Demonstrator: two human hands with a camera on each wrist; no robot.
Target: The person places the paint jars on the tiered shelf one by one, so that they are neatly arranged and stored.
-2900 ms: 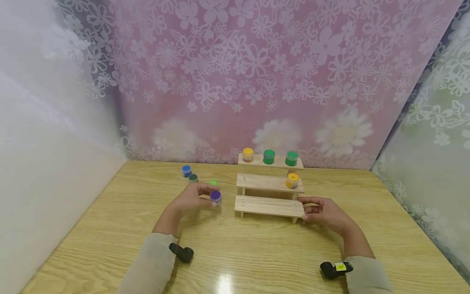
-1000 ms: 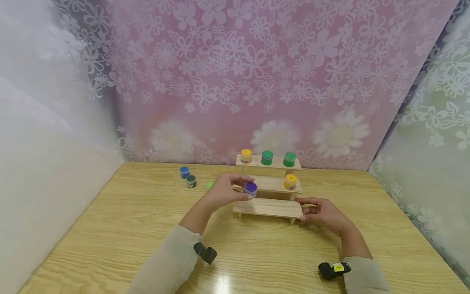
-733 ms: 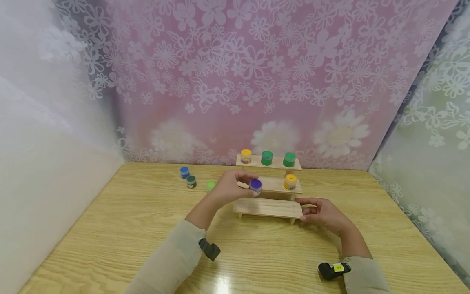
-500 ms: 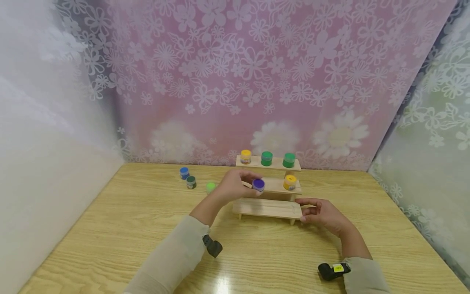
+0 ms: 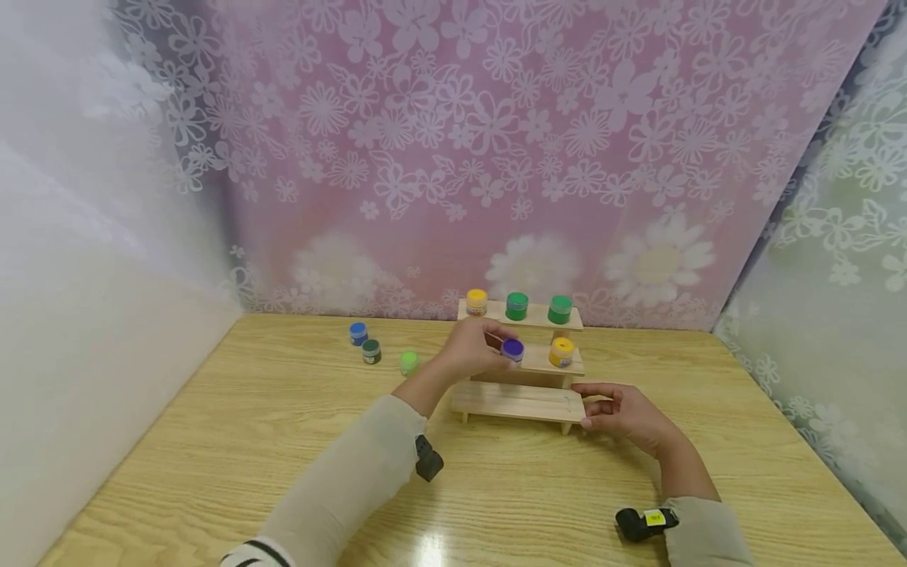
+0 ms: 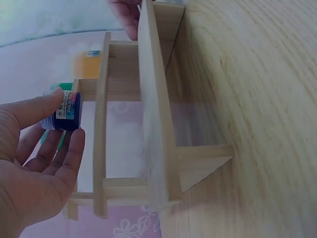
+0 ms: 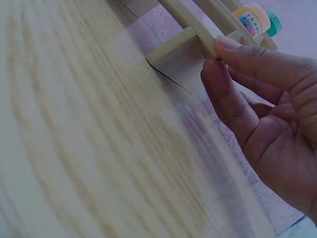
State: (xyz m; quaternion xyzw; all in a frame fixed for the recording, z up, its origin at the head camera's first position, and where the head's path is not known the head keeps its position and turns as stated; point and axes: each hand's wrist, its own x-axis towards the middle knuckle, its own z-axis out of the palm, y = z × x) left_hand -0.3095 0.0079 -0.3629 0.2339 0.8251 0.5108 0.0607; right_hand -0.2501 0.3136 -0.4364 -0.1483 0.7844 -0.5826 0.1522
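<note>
My left hand (image 5: 471, 349) grips a small paint jar with a purple lid (image 5: 513, 350) at the middle step of a three-step wooden display stand (image 5: 517, 400). In the left wrist view the thumb and fingers hold the dark-filled jar (image 6: 69, 110) by its sides, right by the step's edge. With thumb and index finger, my right hand (image 5: 627, 413) pinches the right end of the bottom step, as the right wrist view shows. An orange-yellow jar (image 5: 562, 352) stands on the middle step's right side. The left part of that step is hidden behind my left hand.
On the top step stand a yellow jar (image 5: 476, 302) and two green jars, one in the middle (image 5: 516, 306) and one at right (image 5: 560, 309). Blue (image 5: 358, 334), dark green (image 5: 372, 351) and light green (image 5: 409, 363) jars sit on the table left of the stand. A flowered curtain (image 5: 453, 157) hangs behind.
My left hand has carried the purple-lidded jar from the table at left, rightward and up to the middle step. The right hand keeps its pinch on the bottom step.
</note>
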